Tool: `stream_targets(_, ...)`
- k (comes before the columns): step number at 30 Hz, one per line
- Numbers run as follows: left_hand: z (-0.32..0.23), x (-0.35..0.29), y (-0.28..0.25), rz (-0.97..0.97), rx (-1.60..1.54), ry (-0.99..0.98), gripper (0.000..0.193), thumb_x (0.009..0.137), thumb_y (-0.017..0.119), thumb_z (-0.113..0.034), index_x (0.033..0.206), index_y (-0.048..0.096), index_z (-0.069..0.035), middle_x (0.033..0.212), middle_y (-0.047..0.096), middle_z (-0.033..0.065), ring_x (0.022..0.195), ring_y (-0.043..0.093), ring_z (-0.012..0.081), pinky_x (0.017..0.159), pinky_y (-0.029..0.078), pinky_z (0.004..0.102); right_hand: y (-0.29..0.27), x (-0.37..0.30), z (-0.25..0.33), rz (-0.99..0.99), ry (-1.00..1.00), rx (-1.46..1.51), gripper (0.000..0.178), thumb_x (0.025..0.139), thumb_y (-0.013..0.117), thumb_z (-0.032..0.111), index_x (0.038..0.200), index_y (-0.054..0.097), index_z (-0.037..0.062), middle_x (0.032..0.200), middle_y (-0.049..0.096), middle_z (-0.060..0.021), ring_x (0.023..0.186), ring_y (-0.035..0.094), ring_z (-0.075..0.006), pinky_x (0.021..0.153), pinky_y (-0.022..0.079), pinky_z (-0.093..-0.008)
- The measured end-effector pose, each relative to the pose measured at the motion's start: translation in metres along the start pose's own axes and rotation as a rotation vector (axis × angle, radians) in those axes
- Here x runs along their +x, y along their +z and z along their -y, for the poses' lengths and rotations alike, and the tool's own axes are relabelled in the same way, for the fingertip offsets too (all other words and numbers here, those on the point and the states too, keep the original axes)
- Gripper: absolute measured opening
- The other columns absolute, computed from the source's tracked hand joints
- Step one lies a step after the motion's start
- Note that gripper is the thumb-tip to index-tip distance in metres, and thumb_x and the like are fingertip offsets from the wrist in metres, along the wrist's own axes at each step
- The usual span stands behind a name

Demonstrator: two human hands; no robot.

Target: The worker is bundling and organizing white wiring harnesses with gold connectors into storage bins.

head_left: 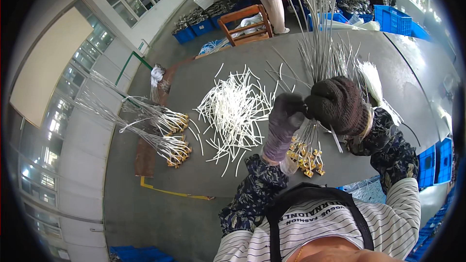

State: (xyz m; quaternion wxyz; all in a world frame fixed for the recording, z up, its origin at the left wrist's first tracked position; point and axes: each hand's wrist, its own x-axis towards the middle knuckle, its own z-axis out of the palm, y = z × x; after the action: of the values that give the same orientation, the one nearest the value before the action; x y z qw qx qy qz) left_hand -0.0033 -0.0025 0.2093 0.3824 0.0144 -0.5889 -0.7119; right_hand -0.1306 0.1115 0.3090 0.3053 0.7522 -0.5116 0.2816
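My right hand [340, 104], in a dark knitted glove, is closed round a bundle of thin grey wires [314, 51] that fans upward and away over the table. Below the hands, the same bundle ends in brass-coloured metal fittings [308, 160] near the table's front edge. My left hand [285, 123], in a purple glove with dark fingertips, is pinched against the right hand's fingers. What lies between its fingertips is hidden. A short white tube [336, 139] hangs just under my right hand. Left of my hands lies a loose pile of short white tubes [235, 109].
Tied wire bundles with brass ends [177, 153] hang over the table's left edge. A white strand bundle [371, 82] lies to the right. Beyond the grey table [194, 75] stand a wooden chair [245, 24], blue crates [393, 19] and two people.
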Motion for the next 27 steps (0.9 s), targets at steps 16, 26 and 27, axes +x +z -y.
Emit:
stream_targets(16, -0.020, 0.023, -0.009, -0.088, -0.546, -0.488, 0.023, 0.092, 0.063, -0.029, 0.089, 0.059, -0.006, 0.082, 0.062, 0.0032, 0.054, 0.051, 0.0087, 0.047, 0.043, 0.0232, -0.006, -0.037, 0.008, 0.155, 0.316, 0.454, 0.017, 0.069, 0.075, 0.012, 0.081, 0.063, 0.0063, 0.081, 0.066, -0.0075, 0.076, 0.064, -0.0212, 0.064, 0.052, -0.0346)
stream_targets(26, -0.026, -0.001, 0.003, -0.168, -0.086, -0.114, 0.029, 0.089, 0.067, -0.032, 0.094, 0.062, -0.005, 0.075, 0.055, -0.0012, 0.055, 0.049, 0.0064, 0.049, 0.042, 0.0221, -0.017, -0.028, 0.007, 0.262, 0.581, 0.670, 0.021, 0.080, 0.068, 0.014, 0.093, 0.061, -0.0016, 0.077, 0.062, -0.0159, 0.070, 0.062, -0.0312, 0.063, 0.048, -0.0380)
stream_targets(27, -0.030, -0.007, 0.006, -0.226, 0.276, 0.055, 0.031, 0.086, 0.070, -0.033, 0.096, 0.062, -0.005, 0.076, 0.059, 0.0010, 0.065, 0.056, 0.0088, 0.057, 0.048, 0.0231, -0.016, -0.025, 0.013, 0.342, 0.716, 0.607, 0.023, 0.079, 0.069, 0.015, 0.094, 0.062, -0.0004, 0.078, 0.063, -0.0147, 0.070, 0.062, -0.0305, 0.063, 0.049, -0.0381)
